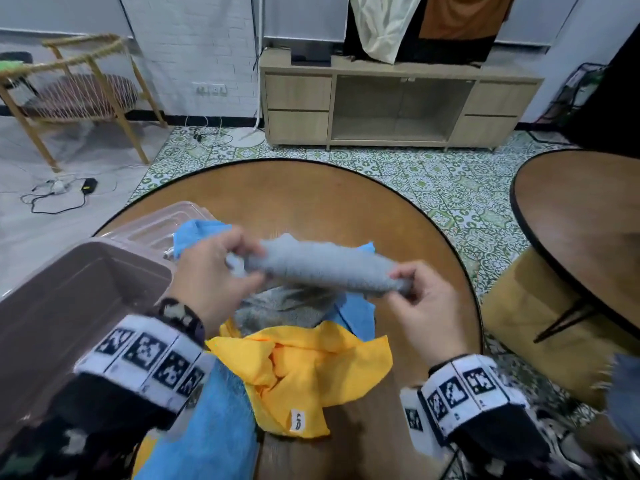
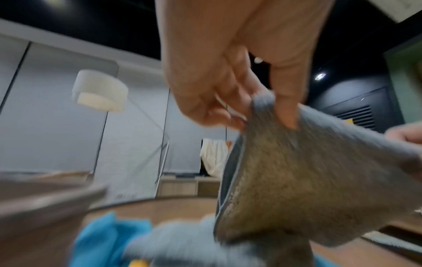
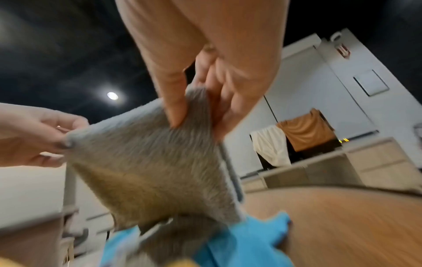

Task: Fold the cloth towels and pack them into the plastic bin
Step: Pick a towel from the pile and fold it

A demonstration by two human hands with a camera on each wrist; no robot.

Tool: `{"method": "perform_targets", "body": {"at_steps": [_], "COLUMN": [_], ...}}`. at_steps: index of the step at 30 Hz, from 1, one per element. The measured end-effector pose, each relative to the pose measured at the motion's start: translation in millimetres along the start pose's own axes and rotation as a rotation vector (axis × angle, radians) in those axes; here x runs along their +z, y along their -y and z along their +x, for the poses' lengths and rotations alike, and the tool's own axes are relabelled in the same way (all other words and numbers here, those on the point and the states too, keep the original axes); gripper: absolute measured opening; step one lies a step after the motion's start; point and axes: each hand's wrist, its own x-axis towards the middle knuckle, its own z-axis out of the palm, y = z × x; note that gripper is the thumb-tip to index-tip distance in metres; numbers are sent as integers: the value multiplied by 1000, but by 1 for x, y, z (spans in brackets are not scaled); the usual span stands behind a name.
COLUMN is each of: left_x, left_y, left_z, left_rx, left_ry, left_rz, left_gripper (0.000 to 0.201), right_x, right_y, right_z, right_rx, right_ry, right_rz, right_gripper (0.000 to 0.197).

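Head view: a grey towel (image 1: 322,268) is held up above the middle of a round wooden surface (image 1: 346,202), stretched between both hands. One upper corner is pinched by the left hand (image 1: 211,275), the other by the right hand (image 1: 422,313), thumb against fingers in each case. The rest of the grey towel hangs down and its lower part is gathered on a heap of other towels beneath. In that heap, a yellow towel (image 1: 311,368) is seen crumpled toward the near edge of the surface, with a small white label at its near corner, and a blue towel (image 1: 221,431) is spread under and around it, reaching the near edge and showing again behind the left hand. A brownish plastic bin (image 1: 79,299) stands at the left edge of the surface, just beside the left wrist; its clear lid (image 1: 162,223) lies behind it. Both wrist views are blurred, but the pinch of each thumb on the grey cloth is confirmed in them.
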Motion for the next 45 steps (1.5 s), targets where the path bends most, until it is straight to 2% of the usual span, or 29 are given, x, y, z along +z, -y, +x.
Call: {"method": "perform_targets", "body": {"at_steps": [1, 3, 5, 6, 8, 10, 13, 16, 19, 21, 22, 25, 27, 29, 31, 33, 36, 38, 39, 40, 42, 43, 45], "left_x": [3, 10, 17, 22, 31, 40, 52, 60, 56, 47, 43, 44, 49, 52, 53, 53, 48, 47, 47, 48, 49, 49, 48], "left_y": [12, 32, 44, 47, 48, 45, 41, 40, 39, 37, 39, 53, 61, 62, 60, 55, 46, 43, 46, 51, 60, 63, 60], "left_z": [-13, -41, -62, -70, -80, -85, -84, -81, -82, -86, -90, -106, -114, -116, -112, -107, -109, -114, -116, -118, -122, -124, -125], "left_rx": [-82, -194, -249, -276, -313, -340, -356, -317, -144, -51, -24, -89, -112, -87, -78, -44, 67, 85, 57, -11, -161, -199, -219], "left_ry": [165, 451, 569, 584, 532, 438, 336, 303, 177, 123, 152, 373, 438, 343, 226, 164, 126, 143, 169, 223, 406, 502, 653], "left_rz": [31, 104, 167, 175, 151, 121, 119, 170, 69, -77, -112, -77, -33, 4, 48, 27, -52, -73, -52, -17, 58, 123, 323], "left_gripper": [20, 23, 34, 36, 27, 28, 42, 37, 28, 29, 32, 45, 44, 23, 18, 11, 9, 9, 12, 20, 42, 48, 49], "right_x": [2, 6, 11, 13, 18, 22, 31, 36, 29, 21, 18, 19, 23, 25, 25, 25, 26, 25, 26, 28, 29, 30, 31], "right_y": [-16, -47, -67, -70, -69, -65, -64, -58, -43, -36, -37, -56, -64, -68, -70, -69, -55, -50, -53, -60, -76, -82, -87], "right_z": [-14, -46, -72, -81, -87, -83, -72, -63, -61, -67, -73, -96, -109, -115, -114, -111, -106, -108, -111, -116, -128, -133, -136], "right_rx": [83, 258, 381, 421, 447, 474, 515, 463, 249, 145, 132, 278, 357, 381, 371, 360, 206, 143, 165, 227, 349, 376, 408], "right_ry": [134, 372, 459, 460, 396, 306, 244, 283, 147, 148, 163, 263, 291, 290, 301, 306, 138, 50, 64, 135, 383, 495, 619], "right_rz": [-64, -116, -61, -28, 31, 54, 53, -23, 90, 113, 89, 9, -28, -46, -50, -31, 25, 9, -11, -34, -104, -133, -189], "right_gripper": [22, 37, 55, 50, 25, 13, 26, 37, 56, 60, 61, 51, 38, 28, 29, 35, 28, 25, 24, 23, 39, 44, 44]}}
